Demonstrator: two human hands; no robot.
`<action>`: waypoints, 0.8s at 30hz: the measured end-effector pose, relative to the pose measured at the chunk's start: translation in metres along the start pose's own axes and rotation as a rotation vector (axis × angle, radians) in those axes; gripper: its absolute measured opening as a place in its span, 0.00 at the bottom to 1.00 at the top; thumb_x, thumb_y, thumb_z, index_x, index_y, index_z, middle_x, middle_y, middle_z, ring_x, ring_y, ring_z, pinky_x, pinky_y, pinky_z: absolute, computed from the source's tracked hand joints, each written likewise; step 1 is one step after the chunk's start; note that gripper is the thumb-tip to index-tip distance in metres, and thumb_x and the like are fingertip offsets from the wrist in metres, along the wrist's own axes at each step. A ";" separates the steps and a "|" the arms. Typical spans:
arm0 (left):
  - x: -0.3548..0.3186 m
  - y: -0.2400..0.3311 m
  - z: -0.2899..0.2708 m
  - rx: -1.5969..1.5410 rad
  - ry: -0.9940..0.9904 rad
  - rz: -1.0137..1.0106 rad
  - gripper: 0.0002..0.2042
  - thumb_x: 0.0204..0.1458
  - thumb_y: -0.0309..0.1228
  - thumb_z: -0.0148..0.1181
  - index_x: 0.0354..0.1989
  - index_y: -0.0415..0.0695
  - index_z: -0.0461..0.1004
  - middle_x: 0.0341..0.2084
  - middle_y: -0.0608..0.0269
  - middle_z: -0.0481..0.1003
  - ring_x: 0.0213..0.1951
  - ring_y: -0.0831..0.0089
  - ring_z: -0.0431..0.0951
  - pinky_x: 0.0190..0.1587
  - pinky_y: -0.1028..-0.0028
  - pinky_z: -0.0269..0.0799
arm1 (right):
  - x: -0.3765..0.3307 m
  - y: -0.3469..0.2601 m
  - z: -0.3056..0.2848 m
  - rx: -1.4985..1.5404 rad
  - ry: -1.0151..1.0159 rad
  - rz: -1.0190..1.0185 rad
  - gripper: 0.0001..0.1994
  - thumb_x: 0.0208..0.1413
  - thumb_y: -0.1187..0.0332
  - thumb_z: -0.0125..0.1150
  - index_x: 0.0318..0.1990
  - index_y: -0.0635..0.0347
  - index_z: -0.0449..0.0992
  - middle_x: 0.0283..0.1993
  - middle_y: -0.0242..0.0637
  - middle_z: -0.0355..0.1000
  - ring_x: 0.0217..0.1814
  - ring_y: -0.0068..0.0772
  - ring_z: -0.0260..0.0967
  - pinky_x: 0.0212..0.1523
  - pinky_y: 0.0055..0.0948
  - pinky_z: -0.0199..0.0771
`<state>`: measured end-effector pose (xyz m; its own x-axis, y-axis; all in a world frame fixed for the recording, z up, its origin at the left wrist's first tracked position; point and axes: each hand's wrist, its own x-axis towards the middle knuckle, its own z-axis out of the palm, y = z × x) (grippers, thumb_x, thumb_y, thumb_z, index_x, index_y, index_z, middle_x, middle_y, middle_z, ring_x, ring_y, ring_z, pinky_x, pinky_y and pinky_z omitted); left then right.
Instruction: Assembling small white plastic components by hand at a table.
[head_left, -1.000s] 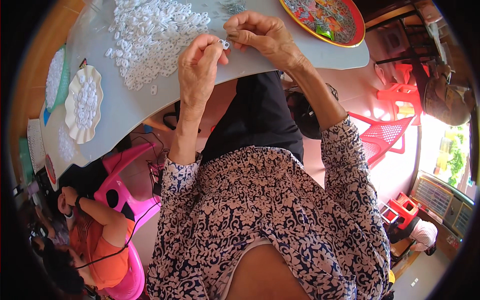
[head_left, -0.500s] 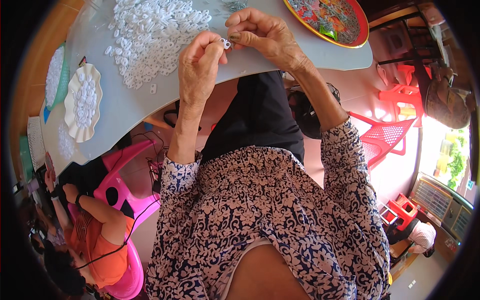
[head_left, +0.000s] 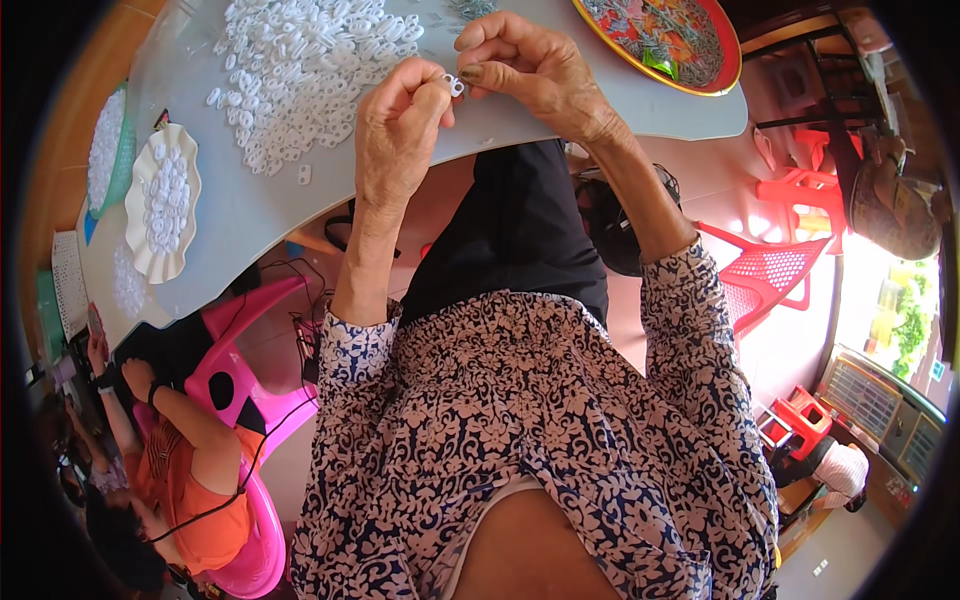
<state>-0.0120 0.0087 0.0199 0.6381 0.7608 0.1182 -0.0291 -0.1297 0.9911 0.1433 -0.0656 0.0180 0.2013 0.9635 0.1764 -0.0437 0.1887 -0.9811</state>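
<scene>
My left hand [head_left: 398,130] is closed in a pinch, holding a small white plastic piece with holes [head_left: 455,87] above the table's near edge. Close by on its right, my right hand [head_left: 545,85] has its thumb and forefinger pressed together against the piece's edge. Whatever sits between those right fingertips is too small to make out. Beyond my left hand spreads a big heap of similar white pieces [head_left: 295,85]. A few small grey metal parts [head_left: 472,8] lie past my right hand.
A round red tray with a gold rim [head_left: 640,70] holds many grey metal parts at the right. On the left are a scalloped cream dish [head_left: 139,215] of white pieces and a green basket [head_left: 124,180]. A person in orange [head_left: 215,490] sits at a pink chair [head_left: 240,385].
Both hands keep the same pinch around the small white piece, with only a slight shift. The view has moved a little.
</scene>
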 end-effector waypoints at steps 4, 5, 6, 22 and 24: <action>0.000 -0.001 0.000 0.007 -0.011 -0.004 0.05 0.50 0.27 0.50 0.27 0.40 0.71 0.15 0.72 0.66 0.21 0.86 0.63 0.25 0.82 0.59 | -0.001 0.000 -0.001 -0.009 0.015 0.006 0.09 0.54 0.76 0.59 0.43 0.62 0.71 0.34 0.31 0.73 0.37 0.21 0.73 0.42 0.20 0.73; 0.000 -0.002 0.000 0.002 -0.007 0.002 0.05 0.50 0.27 0.50 0.26 0.40 0.71 0.15 0.72 0.66 0.21 0.86 0.63 0.25 0.82 0.59 | -0.001 -0.001 0.000 -0.028 0.015 0.002 0.09 0.54 0.76 0.59 0.43 0.62 0.71 0.34 0.31 0.73 0.37 0.21 0.73 0.42 0.20 0.73; 0.000 -0.003 0.000 0.002 -0.005 0.001 0.05 0.50 0.27 0.50 0.26 0.40 0.71 0.15 0.72 0.66 0.21 0.86 0.63 0.25 0.82 0.59 | -0.001 -0.001 0.000 -0.046 0.014 -0.003 0.10 0.54 0.76 0.59 0.43 0.62 0.71 0.34 0.30 0.73 0.37 0.21 0.73 0.42 0.20 0.73; 0.000 -0.009 -0.004 0.006 -0.035 0.079 0.06 0.53 0.29 0.52 0.30 0.40 0.71 0.17 0.72 0.68 0.22 0.86 0.67 0.26 0.83 0.61 | -0.001 0.002 -0.001 -0.074 -0.069 -0.012 0.07 0.55 0.73 0.59 0.40 0.64 0.74 0.32 0.28 0.72 0.32 0.16 0.68 0.37 0.17 0.70; -0.001 -0.009 -0.006 0.012 -0.056 0.064 0.06 0.53 0.30 0.53 0.30 0.41 0.72 0.17 0.72 0.69 0.23 0.87 0.67 0.26 0.84 0.61 | 0.000 0.003 -0.001 -0.136 -0.028 -0.042 0.06 0.55 0.70 0.60 0.36 0.64 0.76 0.27 0.28 0.73 0.28 0.14 0.68 0.31 0.15 0.69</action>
<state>-0.0166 0.0128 0.0111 0.6775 0.7139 0.1770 -0.0616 -0.1847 0.9809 0.1440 -0.0647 0.0147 0.1725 0.9607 0.2175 0.0979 0.2030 -0.9743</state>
